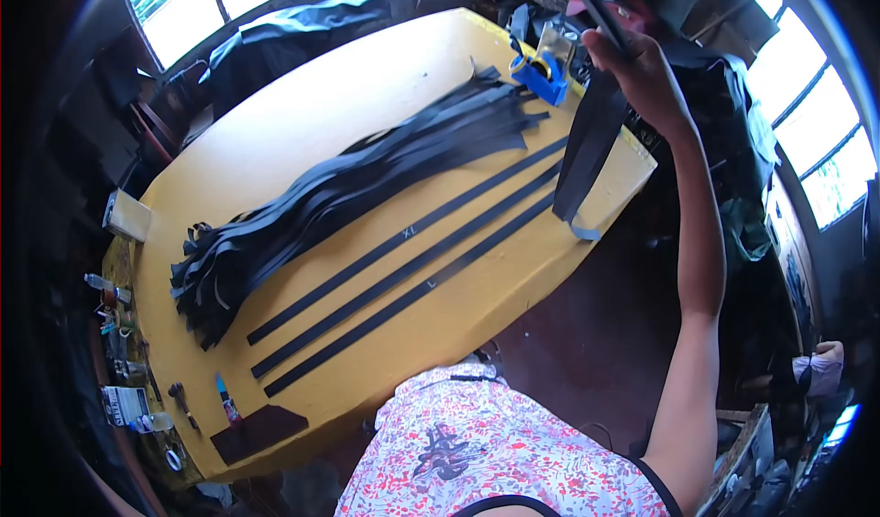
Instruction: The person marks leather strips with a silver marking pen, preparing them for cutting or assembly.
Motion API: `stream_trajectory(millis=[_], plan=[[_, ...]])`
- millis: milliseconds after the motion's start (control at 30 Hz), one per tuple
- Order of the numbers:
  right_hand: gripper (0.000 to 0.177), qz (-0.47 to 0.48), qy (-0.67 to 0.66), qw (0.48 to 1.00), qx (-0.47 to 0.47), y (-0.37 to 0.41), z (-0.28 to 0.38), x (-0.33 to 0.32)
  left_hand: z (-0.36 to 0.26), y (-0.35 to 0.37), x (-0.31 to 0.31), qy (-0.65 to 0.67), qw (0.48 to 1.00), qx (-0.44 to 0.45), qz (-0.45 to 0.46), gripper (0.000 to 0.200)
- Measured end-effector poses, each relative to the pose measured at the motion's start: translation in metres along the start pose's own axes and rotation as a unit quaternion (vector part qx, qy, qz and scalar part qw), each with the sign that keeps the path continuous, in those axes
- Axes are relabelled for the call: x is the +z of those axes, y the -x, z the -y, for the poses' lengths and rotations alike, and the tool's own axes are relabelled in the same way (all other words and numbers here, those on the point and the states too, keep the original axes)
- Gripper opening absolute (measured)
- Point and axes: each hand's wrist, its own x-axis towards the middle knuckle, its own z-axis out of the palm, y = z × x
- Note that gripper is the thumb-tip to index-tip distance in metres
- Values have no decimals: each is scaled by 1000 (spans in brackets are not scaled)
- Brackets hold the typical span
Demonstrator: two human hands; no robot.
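Observation:
My right hand [646, 82] is raised at the upper right, its fingers closed round a long black strip [591, 146] that hangs down over the table's right end. Only a bit of my left arm shows at the lower left edge; the left hand is out of frame. A thick bundle of black strips [339, 182] lies across the yellow table [385, 352]. Beside it, three black strips [403, 279] lie roughly parallel, two bearing the white marks "XL" and "L".
A blue tape dispenser [541, 79] stands at the table's far right corner. Near the left end lie a glue tube [227, 400], a dark flat piece [259, 434] and a beige block [128, 216]. Small bottles line the left edge. Part of another person shows at far right.

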Motion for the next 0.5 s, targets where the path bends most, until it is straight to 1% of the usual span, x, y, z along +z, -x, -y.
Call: stream_trajectory(millis=[33,67,100,167,200,267,300,367,400,433,500], plan=[[48,-25,-3,1000,-11,5,-7,5,1,-1,0,-1,1000,-3,2,26],[45,-21,-22,998,-58,9,-7,7,3,-2,-1,-5,1000,-8,4,26],[43,6,-69,997,-45,12,-15,9,4,-3,-1,-9,1000,-13,7,26],[41,41,-51,996,-61,21,-17,14,7,-4,-1,-13,1000,-20,8,26],[41,49,-58,996,-56,25,-17,18,10,-5,-2,-16,1000,-24,8,25],[36,104,-96,990,20,32,-16,26,13,-4,-3,-18,999,-34,8,25],[36,112,-102,988,22,33,-12,26,14,-5,-2,-20,999,-40,9,25],[33,115,-17,993,-20,26,0,20,16,-7,-3,-23,998,-50,8,25],[28,99,26,989,-107,17,4,14,17,-7,-3,-24,998,-55,8,25],[28,105,23,988,-108,7,22,8,19,-8,-3,-25,998,-59,7,25],[27,83,13,987,-135,-19,43,-11,22,-4,-5,-23,998,-66,1,25]])
